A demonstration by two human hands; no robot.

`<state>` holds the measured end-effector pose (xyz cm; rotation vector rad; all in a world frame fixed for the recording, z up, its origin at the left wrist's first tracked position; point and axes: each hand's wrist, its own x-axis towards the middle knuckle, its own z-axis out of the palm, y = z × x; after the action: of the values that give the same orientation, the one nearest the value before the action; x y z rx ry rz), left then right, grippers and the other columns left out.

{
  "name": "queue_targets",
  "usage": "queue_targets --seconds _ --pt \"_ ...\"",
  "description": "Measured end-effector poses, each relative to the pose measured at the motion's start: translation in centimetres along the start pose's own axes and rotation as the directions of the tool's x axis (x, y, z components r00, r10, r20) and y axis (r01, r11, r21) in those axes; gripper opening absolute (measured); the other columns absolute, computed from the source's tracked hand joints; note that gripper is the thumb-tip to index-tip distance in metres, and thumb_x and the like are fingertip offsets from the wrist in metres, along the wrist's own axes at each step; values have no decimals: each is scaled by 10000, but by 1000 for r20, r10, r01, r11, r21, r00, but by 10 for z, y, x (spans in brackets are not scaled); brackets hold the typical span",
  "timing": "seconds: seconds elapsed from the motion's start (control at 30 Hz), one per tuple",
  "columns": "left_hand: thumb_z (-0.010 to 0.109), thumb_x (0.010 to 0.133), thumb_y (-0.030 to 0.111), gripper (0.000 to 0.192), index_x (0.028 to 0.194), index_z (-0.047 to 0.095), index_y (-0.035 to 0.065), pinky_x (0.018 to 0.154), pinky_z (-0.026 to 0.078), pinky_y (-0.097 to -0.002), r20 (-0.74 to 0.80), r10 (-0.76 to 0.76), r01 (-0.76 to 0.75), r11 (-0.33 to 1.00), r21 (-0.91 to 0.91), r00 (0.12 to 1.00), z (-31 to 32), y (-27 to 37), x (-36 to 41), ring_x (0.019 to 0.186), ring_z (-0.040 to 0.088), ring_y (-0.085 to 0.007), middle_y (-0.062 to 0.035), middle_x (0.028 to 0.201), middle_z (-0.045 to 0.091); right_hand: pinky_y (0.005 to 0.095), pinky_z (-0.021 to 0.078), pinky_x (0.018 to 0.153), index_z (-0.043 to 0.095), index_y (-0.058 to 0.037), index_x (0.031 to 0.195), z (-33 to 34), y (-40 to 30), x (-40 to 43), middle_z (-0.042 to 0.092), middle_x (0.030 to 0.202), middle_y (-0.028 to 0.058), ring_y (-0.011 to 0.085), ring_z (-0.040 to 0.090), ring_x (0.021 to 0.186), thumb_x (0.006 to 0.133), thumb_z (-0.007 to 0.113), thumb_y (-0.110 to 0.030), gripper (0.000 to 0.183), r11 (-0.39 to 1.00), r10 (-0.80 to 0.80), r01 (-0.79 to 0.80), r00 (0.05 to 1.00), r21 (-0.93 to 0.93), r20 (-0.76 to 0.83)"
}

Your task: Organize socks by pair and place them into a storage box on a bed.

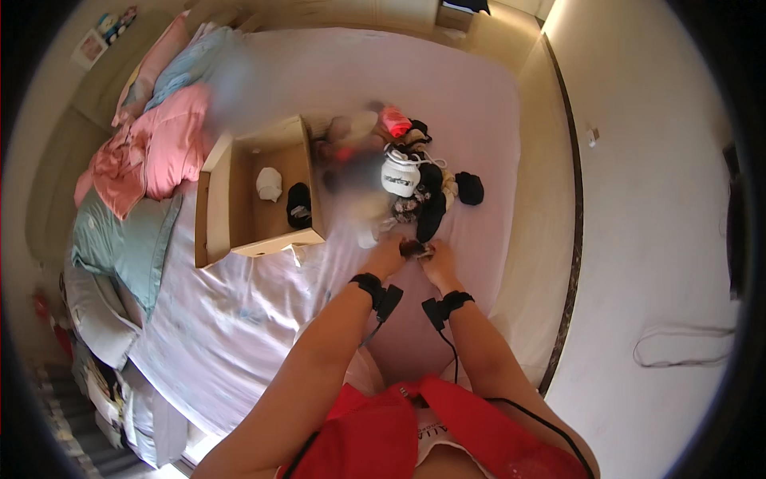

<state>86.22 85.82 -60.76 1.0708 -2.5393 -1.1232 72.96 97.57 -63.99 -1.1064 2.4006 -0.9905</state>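
My left hand (386, 256) and my right hand (441, 263) are close together over the bed. Between them they grip a small dark brown fabric piece (412, 248), perhaps a sock; my fingers partly cover it. Just beyond lies a loose heap of socks and small cloth items, with a long black sock (432, 212) nearest my hands. In that heap are a white knitted item with a cord (400, 178) and a bright pink-red roll (395, 121). A rolled black bundle (470, 188) rests at the heap's right. Part of the heap's left side is blurred.
Left of the heap stands an open cardboard box (254, 218) holding a white bundle (269, 184) and a black bundle (298, 205). Pink bedding (173, 141) and a green pillow (128, 239) lie at the far left. A wall (634, 239) rises beyond the bed's right side.
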Motion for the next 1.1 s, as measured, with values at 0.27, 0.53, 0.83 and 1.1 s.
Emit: queue_targets --seconds 0.27,0.53,0.83,1.1 --pt "716 794 266 403 1089 586 25 856 489 -488 37 -216 219 969 -119 976 3 -5 -27 994 619 -431 -246 1030 659 374 507 707 607 -30 951 8 -32 3 651 842 155 285 667 815 747 697 -104 235 985 -110 126 985 -117 135" --pt "713 828 203 479 1213 517 -3 811 515 -386 -326 -144 37 949 -313 935 -137 -15 -87 934 667 -300 -200 991 680 427 509 728 599 -15 910 17 -185 17 657 853 199 376 654 847 714 707 -108 242 893 -389 319 902 318 188" --pt "721 827 152 744 1422 302 -3 649 523 -324 -524 -426 76 823 -562 738 -208 -98 -103 811 643 -187 -155 1111 621 336 549 801 459 -18 1333 95 -273 12 597 1213 203 288 692 968 803 636 -2 559 671 -535 291 827 682 173" --pt "633 905 197 545 1379 427 24 703 489 -291 -168 -424 107 553 -826 890 -187 -38 -121 903 647 -161 -77 1062 634 324 544 759 669 2 964 59 -224 -12 709 905 146 249 705 869 816 623 -49 164 821 -392 277 909 500 139"
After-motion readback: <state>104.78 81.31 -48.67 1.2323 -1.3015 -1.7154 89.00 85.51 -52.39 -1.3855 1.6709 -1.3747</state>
